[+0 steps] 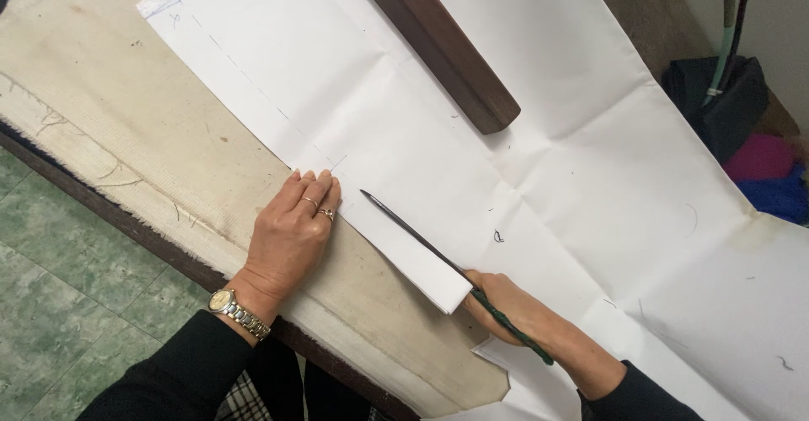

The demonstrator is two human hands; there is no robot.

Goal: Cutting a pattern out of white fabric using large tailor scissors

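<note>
A large creased white paper sheet (590, 134) lies across a cloth-covered table (126, 126). My left hand (291, 235), wearing rings and a wristwatch, presses flat on the paper's near edge, fingers together. My right hand (514, 303) grips long scissors (421, 240) with green handles; the dark blades point up-left along a cut in the paper. A cut strip of paper (421, 273) lies folded over beside the blades. Faint pencil marks and a dashed line run along the sheet's left edge.
A dark wooden bar (447, 46) rests on the paper at the top centre. At the right edge sit a black bag (716, 101) and pink and blue fabric (771, 176). Green tiled floor (59, 303) shows at the lower left.
</note>
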